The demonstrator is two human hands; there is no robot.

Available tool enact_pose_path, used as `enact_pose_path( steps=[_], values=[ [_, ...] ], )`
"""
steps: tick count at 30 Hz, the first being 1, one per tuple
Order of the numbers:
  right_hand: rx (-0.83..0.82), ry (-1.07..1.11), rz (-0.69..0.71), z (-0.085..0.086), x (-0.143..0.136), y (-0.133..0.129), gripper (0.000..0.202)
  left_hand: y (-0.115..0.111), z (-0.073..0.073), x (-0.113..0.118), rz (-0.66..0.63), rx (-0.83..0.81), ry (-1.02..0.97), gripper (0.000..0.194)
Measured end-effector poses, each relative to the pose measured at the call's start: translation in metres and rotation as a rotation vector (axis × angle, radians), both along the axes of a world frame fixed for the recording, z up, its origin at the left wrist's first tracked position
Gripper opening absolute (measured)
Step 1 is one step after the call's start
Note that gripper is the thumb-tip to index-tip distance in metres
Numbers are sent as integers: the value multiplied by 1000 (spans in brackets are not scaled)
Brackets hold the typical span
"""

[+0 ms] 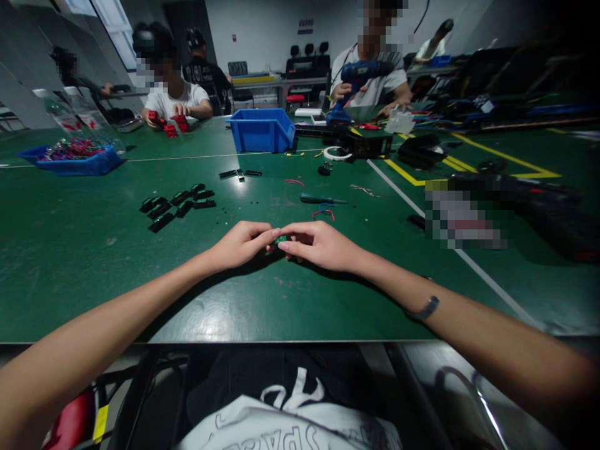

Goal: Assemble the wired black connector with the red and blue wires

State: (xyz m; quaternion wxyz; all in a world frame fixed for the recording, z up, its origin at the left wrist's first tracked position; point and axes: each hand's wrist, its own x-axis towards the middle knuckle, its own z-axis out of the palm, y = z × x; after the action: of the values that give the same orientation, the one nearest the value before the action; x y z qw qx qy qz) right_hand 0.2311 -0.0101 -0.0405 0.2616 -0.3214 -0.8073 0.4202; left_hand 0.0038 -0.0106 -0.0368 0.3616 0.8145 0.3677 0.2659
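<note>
While left grip (244, 242) and right grip (324, 245) pinch a green piece (280, 239), scuffed green tabletop (309, 306), dim room (267, 37).

dim overall, cool cast. bright window (115, 31) upper left; pale glare patch on green tabletop (225, 315), lower center. dark shadows under both forearms (140, 297). right side smeary, upper right corner nearly black. wide-angle stretch toward side edges. pixelated blocks along top and at right. small green part (281, 240) mid-frame, detail unclear.

Blue bin (257, 136) and, farther left, clear bottles (91, 119) behind a tray (89, 165) of colourful bits (72, 150), perhaps wires.
</note>
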Motion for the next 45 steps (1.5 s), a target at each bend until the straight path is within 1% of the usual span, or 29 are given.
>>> enact_pose_path(
  steps=[45],
  values=[
    [7, 8, -4, 0, 0, 0, 37, 0, 1, -1, 1, 21, 21, 49]
  ],
)
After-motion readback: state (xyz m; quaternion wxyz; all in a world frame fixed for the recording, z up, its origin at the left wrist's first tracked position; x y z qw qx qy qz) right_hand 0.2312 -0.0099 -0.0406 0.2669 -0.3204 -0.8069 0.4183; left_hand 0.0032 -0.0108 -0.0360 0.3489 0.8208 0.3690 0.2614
